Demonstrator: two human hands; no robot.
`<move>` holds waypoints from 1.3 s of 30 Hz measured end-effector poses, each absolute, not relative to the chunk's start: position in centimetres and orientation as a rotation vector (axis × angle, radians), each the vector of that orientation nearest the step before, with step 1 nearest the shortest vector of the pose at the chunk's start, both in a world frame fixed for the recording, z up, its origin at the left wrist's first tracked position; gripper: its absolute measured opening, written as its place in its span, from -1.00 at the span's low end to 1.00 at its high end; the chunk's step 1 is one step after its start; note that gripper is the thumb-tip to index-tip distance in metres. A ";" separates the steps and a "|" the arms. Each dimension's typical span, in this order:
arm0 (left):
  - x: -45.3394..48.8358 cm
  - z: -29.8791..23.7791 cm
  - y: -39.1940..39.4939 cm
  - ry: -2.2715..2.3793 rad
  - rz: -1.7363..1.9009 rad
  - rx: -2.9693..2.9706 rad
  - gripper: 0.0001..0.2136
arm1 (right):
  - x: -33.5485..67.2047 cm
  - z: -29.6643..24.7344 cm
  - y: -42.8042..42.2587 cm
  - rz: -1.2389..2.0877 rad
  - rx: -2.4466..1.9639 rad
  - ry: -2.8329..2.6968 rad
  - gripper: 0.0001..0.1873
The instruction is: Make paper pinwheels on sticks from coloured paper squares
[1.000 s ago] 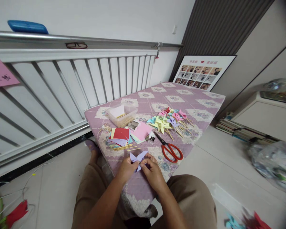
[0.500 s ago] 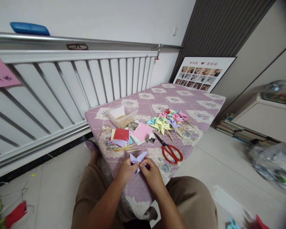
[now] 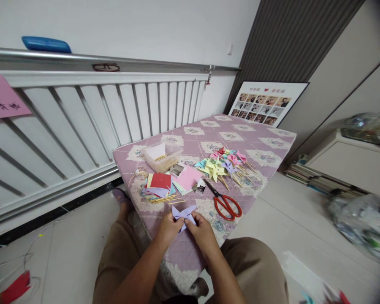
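Note:
A lilac paper pinwheel (image 3: pixel 184 212) with folded points is held over the near end of the table. My left hand (image 3: pixel 169 228) pinches its left side, and my right hand (image 3: pixel 201 230) grips the right, both thumbs meeting near its middle. Just beyond lie thin wooden sticks (image 3: pixel 164 199) and a stack of coloured paper squares (image 3: pixel 160 181), red on top. Scissors with red handles (image 3: pixel 226 206) rest to the right of my hands. Farther back sits a pile of pinwheels on sticks (image 3: pixel 223 164) in yellow, pink, blue and lilac.
On the purple patterned tablecloth (image 3: pixel 205 131) stands a clear plastic box (image 3: pixel 163 158) with sticks inside. Pink paper (image 3: pixel 189 176) lies beside it. A white radiator (image 3: pixel 114 109) runs along the left wall. A framed photo board (image 3: pixel 266 103) leans at the far end.
The view has shifted slightly. My hands stay at the same spot, and the lilac pinwheel's points look more folded in toward its centre beneath my thumbs.

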State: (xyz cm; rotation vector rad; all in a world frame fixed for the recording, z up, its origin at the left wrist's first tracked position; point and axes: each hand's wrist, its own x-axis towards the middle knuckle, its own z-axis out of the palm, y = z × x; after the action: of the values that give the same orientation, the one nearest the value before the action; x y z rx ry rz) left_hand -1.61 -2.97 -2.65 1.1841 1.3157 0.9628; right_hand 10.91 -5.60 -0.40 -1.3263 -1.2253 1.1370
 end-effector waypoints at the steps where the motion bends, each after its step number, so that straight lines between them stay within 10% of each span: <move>1: -1.6 -2.7 -3.0 1.321 0.967 1.185 -0.87 | 11.0 -0.4 -5.6 1.143 -1.333 -1.234 -0.83; 39: -1.0 -2.6 -3.5 1.345 1.036 1.263 -0.96 | 11.1 -0.3 -5.6 1.185 -1.385 -1.153 -0.80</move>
State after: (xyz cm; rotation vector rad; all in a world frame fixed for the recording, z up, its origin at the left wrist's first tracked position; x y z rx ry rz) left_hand -1.01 -3.46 -2.60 1.2626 1.3446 1.0360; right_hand 11.13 -5.62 -0.34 -1.3848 -1.1534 1.1848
